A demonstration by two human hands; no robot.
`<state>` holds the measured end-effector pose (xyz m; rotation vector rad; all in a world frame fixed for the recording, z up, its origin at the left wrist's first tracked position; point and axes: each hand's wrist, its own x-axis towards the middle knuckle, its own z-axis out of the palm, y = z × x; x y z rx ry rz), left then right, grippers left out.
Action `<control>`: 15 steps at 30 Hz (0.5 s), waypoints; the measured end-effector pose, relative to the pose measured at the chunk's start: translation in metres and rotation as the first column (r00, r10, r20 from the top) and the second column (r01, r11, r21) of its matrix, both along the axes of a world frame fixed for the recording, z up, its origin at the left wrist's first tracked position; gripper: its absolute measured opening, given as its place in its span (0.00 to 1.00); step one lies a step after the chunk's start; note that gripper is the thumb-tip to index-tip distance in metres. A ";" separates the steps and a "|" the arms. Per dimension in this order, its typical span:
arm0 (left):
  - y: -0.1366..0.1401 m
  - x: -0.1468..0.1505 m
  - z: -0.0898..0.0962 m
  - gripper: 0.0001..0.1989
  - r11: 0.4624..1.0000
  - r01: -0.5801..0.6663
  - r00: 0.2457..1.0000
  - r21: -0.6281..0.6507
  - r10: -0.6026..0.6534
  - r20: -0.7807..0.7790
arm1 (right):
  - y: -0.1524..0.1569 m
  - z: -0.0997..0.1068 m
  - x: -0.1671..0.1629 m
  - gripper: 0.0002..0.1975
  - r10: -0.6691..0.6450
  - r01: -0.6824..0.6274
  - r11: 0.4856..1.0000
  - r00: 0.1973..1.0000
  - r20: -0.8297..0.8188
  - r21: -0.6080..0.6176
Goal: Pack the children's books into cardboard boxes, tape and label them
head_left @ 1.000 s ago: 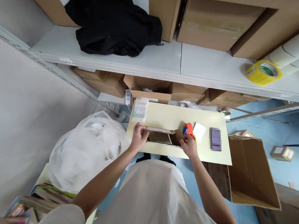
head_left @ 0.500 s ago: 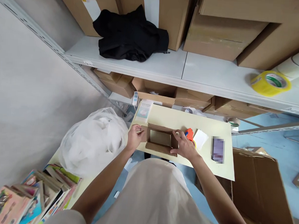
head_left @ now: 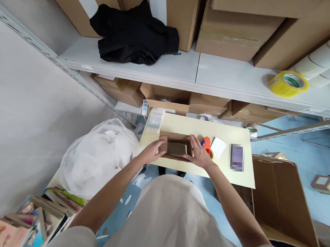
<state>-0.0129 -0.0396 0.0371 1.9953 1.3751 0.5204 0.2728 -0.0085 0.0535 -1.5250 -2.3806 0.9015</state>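
A small brown cardboard box [head_left: 177,135] stands at the table's near edge with its top open, and the pale tabletop colour shows through its middle. My left hand [head_left: 152,152] holds its left end, fingers on the flap and thumb at the near corner. Around the right end, my right hand [head_left: 199,153] grips with the fingers at the far corner and the thumb at the near one. Just right of that hand lies an orange tape dispenser [head_left: 206,143], beside a white pad of paper [head_left: 218,147]. The right hand partly hides the box's right wall.
A blurred purple item [head_left: 236,157] lies on the table [head_left: 235,134]. Left stands a large bag of white wrapping [head_left: 98,157], with books [head_left: 32,219] below. A shelf [head_left: 183,75] crosses ahead, holding black clothing [head_left: 138,35] and yellow tape [head_left: 288,84]. An open carton [head_left: 279,197] is at right.
The left flap, held outward before, is now folded in, and my left hand has come against the box's left end. My right hand keeps its grip. The view has shifted slightly.
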 end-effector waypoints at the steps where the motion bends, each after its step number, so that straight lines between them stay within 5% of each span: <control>1: 0.000 -0.005 0.000 0.26 0.999 0.030 1.000 -0.014 -0.030 0.004 | -0.002 -0.001 0.005 0.45 -0.005 0.004 1.000 0.999 -0.054 -0.007; 6: -0.002 -0.016 -0.009 0.44 0.983 0.185 0.983 -0.010 -0.185 -0.011 | -0.012 -0.012 0.025 0.24 0.121 -0.116 0.992 0.983 -0.141 0.044; 15: -0.016 0.002 -0.028 0.15 0.989 0.137 0.990 0.057 -0.138 0.011 | -0.021 -0.015 0.032 0.33 0.286 -0.285 0.958 0.958 0.018 -0.043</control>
